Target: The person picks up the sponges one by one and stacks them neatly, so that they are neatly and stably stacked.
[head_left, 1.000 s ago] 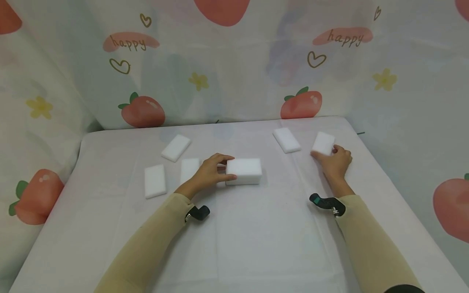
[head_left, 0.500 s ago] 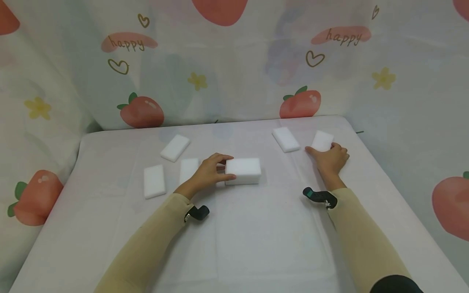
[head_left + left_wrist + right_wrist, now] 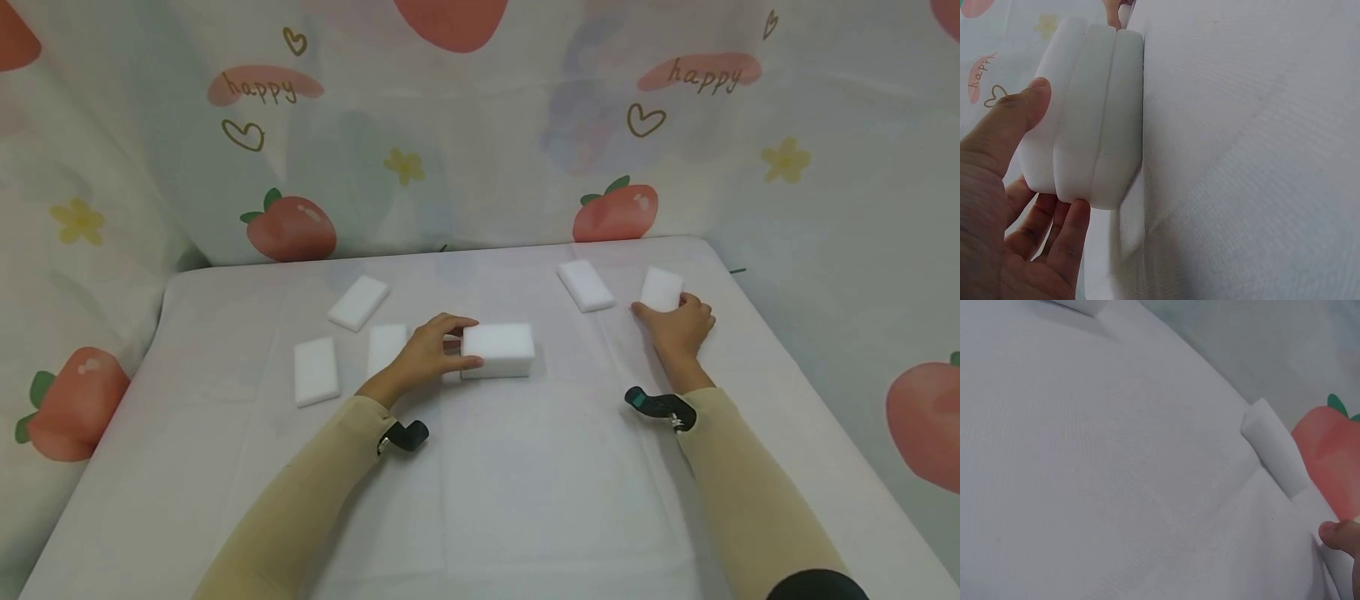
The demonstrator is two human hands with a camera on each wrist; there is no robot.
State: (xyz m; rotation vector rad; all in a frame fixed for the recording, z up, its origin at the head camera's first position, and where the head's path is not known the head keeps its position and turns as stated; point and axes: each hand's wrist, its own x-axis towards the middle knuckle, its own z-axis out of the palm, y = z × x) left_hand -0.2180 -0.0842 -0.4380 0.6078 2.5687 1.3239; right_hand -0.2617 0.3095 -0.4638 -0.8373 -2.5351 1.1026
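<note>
Toward the middle of the table, a stack of white sponge blocks (image 3: pixel 497 350) lies flat, three layers showing in the left wrist view. My left hand (image 3: pixel 423 357) grips its left end, thumb on the near side and fingers behind. In the left wrist view the thumb lies on the outermost block and fingertips touch the blocks' ends. At the right, my right hand (image 3: pixel 679 332) holds a single white sponge block (image 3: pixel 662 287) between thumb and fingers at its near end. Only the thumb (image 3: pixel 1340 537) of that hand shows in the right wrist view, against the block's edge.
Another sponge block (image 3: pixel 586 287) lies left of the right hand. Several more are on the left: one block (image 3: pixel 359 302) at the back, one (image 3: pixel 317 372) nearer, and one (image 3: pixel 387 346) partly behind my left hand. A printed curtain (image 3: pixel 465 150) stands behind the white-covered table (image 3: pixel 540 492).
My right hand shifted slightly left and its thumb spread off the block, then came back to its edge. The left hand and the stack stay in place.
</note>
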